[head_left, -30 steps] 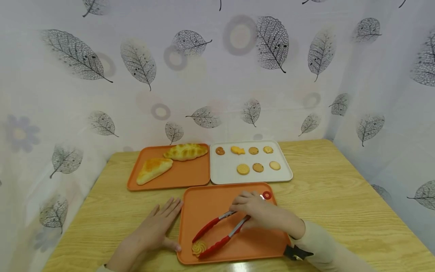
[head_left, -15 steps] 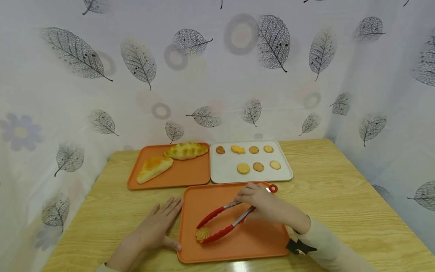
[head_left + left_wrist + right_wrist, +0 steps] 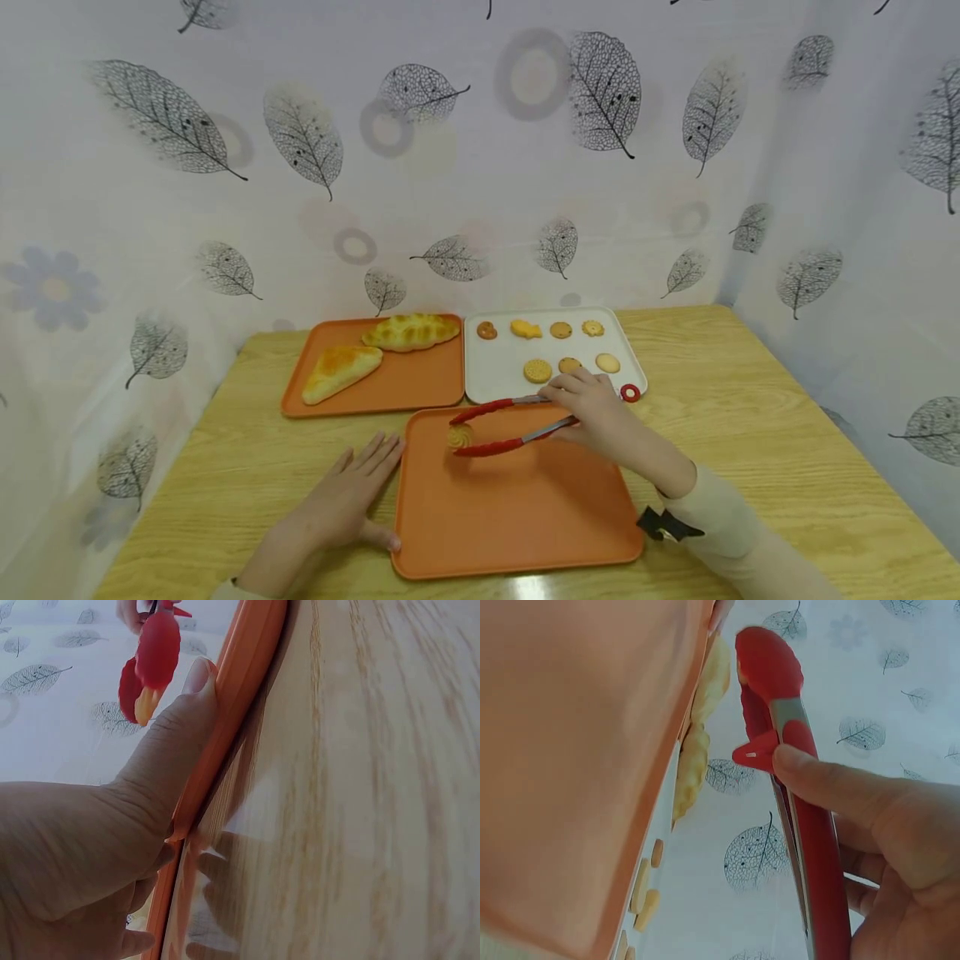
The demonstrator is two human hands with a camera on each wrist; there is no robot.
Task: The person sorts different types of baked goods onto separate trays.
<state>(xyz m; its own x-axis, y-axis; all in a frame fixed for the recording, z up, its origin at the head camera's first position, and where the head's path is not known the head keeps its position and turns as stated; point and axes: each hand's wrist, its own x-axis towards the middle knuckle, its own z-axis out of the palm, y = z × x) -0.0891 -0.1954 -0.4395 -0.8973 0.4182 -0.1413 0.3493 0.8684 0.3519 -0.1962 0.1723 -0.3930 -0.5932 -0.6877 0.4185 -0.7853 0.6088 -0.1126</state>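
My right hand (image 3: 596, 421) grips red-and-silver tongs (image 3: 491, 448), its thumb along one arm in the right wrist view. Between the red tips is a round swirled cookie (image 3: 460, 438), held above the near orange tray (image 3: 517, 517), toward its far left part. The left wrist view shows the tongs (image 3: 159, 652) raised over the tray rim with the cookie (image 3: 146, 705) in them. My left hand (image 3: 337, 508) lies at the left side of that tray, fingers extended, with fingertips and thumb against its rim (image 3: 225, 727).
Behind on the left, another orange tray (image 3: 416, 392) bears a triangular pastry (image 3: 339, 373) and a long braided bread (image 3: 411, 333). Beside it a white tray (image 3: 495, 387) carries several small cookies, among them a fish-shaped one (image 3: 527, 329). A leaf-print curtain (image 3: 480, 183) hangs behind the wooden table (image 3: 750, 433).
The right hand has moved the tongs and cookie up and away from the near corner of the orange tray, toward its far side. The left hand has stayed in place.
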